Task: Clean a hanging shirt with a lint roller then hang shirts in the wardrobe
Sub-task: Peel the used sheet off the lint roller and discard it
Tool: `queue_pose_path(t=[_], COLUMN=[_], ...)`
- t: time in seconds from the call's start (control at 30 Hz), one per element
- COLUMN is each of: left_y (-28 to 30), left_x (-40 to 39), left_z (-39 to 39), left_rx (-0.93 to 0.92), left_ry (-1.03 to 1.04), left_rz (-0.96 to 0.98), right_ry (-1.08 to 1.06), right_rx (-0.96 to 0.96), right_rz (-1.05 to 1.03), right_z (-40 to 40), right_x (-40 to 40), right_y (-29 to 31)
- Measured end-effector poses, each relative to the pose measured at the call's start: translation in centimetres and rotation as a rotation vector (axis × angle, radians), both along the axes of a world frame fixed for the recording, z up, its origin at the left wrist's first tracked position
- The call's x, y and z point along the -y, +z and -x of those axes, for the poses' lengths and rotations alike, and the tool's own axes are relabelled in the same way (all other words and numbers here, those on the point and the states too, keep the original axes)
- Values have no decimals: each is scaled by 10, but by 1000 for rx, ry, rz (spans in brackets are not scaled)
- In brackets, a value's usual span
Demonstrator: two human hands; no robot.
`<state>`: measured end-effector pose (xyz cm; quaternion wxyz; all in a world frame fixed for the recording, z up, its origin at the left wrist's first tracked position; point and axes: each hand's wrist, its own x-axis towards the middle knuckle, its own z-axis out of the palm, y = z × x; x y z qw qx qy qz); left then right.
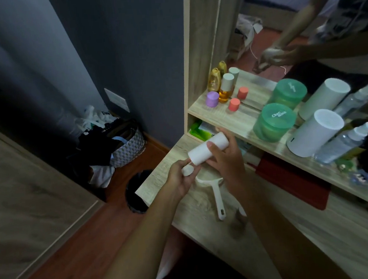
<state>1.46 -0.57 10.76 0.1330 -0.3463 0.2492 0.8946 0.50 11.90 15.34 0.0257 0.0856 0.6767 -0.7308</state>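
Bedroom corner with grey wall, red-brown floor and a light wood-grain surface [206,204] under a mirrored shelf [232,121].

Lint roller in two parts: white adhesive roll [208,149] off its holder, gripped around the far end by the right hand [227,160]; white handle [216,194] lying flat on the surface just below both hands. Left hand [182,179] closed on a small white wad [187,170], apparently peeled sheet, touching the near end of the roll.

Judged step: strip the used layer. Recommended: hold roll steady, pull sheet along the perforation in one motion, avoid folding the adhesive onto fingers. Drop wad into the black bin [138,191] on the floor beside the surface edge. Then seat roll back on the handle.

No shirt or wardrobe interior in view.

Shelf crowded: green jars [274,122], white cylinder [314,132], amber bottles [225,89], coloured caps. Laundry basket [128,147] against the wall.
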Motion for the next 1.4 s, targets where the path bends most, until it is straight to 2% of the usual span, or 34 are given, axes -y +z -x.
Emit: queue_pose_path(t=[0.17,0.23,0.3,0.37,0.47,0.7,0.73,0.83,0.93,1.0,1.07,1.2,1.4], left_y=[-31,-51,-73,-87,-99,-106,-100,-61,-1,23,31,33,37], left_x=[24,32,38,40,39,30,28,15,1,1,9,35,52], left_z=[4,7,6,2,-4,3,4,4,2,0,-3,-5,-15], left_rx=[172,196,127,-26,-149,-112,-133,-324,-408,-458,-506,-495,-462], left_ry=[-27,-150,-331,-374,-434,-625,-566,-358,-418,-469,-502,-472,-471], left_rz=[234,463,892,1151,1302,1781,1759,1391,1081,1095,1209,1306,1362], right_ry=[-37,-42,-53,-70,-89,-114,-109,-129,-115,-56,-16,-32,84], right_rx=[102,119,149,193,247,297,300,309,296,295,335,528,497], right_rz=[115,156,213,250,216,228,233,239,243,226,245,571,540], right_z=[-3,-7,-12,-16,-22,-28,-28,-25,-20,-17,-17,-19,-26], right_x=[-15,-24,-32,-40,-48,-52,-51,-40,-23,-10,3,17,22], right_y=[-1,-3,-3,-5,-11,-28,-30,-30,-25,-24,-24,-25,-31])
